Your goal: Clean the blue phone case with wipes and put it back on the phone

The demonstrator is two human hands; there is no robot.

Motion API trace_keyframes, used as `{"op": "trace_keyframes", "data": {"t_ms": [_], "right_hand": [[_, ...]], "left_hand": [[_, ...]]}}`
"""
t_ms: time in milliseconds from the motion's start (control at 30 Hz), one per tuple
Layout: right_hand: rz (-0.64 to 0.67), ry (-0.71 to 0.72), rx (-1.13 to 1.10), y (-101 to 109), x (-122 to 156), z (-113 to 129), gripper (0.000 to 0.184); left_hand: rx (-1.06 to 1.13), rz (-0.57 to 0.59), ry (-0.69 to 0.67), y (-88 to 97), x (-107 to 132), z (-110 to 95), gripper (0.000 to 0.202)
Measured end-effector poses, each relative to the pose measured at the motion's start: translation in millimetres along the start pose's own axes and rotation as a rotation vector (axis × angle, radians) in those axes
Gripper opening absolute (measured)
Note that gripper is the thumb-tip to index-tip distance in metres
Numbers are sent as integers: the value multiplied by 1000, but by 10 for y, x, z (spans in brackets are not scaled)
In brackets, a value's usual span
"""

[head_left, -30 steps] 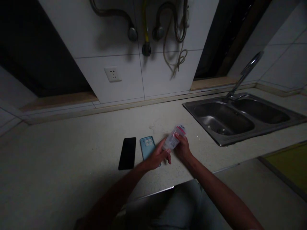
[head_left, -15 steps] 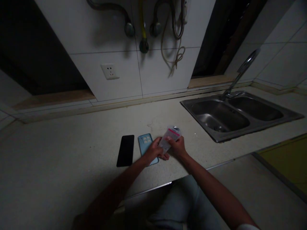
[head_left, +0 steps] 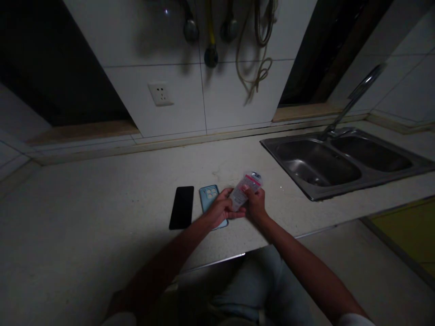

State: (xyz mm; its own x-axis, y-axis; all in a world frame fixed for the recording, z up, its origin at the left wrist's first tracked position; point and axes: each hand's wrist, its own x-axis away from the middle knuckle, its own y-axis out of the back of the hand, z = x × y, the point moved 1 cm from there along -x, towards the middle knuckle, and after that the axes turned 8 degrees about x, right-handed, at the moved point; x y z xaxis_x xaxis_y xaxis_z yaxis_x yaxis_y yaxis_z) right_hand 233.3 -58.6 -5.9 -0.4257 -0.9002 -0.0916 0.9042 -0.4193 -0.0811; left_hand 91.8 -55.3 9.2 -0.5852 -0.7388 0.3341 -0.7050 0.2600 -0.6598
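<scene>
Between my two hands is a small clear plastic packet [head_left: 240, 195] with a pink strip near its top and a rounded upper end. My left hand [head_left: 222, 209] grips its lower left edge, fingers underneath. At its right edge my right hand [head_left: 255, 202] pinches it, thumb on the front near the pink strip. Partly under my left hand and wrist lies a light blue phone case [head_left: 205, 199] with a camera cutout at the top. Left of the case, a black phone [head_left: 182, 208] lies flat on the counter. What the packet contains is too dim to make out.
The pale countertop [head_left: 102, 199] runs along a tiled wall with a power socket [head_left: 161, 94]. To the right a double steel sink [head_left: 306, 192] with a tall faucet [head_left: 356, 95] is set into it. Pipe valves [head_left: 211, 56] and a tied cord [head_left: 260, 77] hang above.
The view has shifted slightly, moving the whole scene in the picture. Both hands keep hold of the packet, and my left fingers have stretched out a little beneath it.
</scene>
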Motion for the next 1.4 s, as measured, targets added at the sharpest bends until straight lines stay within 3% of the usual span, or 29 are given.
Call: {"op": "trace_keyframes", "data": {"t_ms": [167,300,467,667,833,1200,1300,1400], "right_hand": [[-2,-46,-80,-8,-24,-35,42],[-19,-91,-158,-17,-39,15,44],[-34,-65,-49,26,-46,56,43],[51,-89,-36,32,-19,-12,45],[174,-140,-59,13,3,-65,46],[73,-188,-119,-26,101,6,43],[15,-203,-170,-39,176,62,44],[-24,-186,-222,-53,198,70,43]], "left_hand": [[78,37,1,10,-12,12,64],[115,104,-46,-16,3,23,53],[-56,80,-56,-48,35,24,63],[-134,163,92,-9,91,-52,70],[-104,227,169,57,111,-15,62],[-50,257,156,6,124,116,64],[-68,293,147,-11,162,143,77],[-116,334,130,-14,187,159,106]]}}
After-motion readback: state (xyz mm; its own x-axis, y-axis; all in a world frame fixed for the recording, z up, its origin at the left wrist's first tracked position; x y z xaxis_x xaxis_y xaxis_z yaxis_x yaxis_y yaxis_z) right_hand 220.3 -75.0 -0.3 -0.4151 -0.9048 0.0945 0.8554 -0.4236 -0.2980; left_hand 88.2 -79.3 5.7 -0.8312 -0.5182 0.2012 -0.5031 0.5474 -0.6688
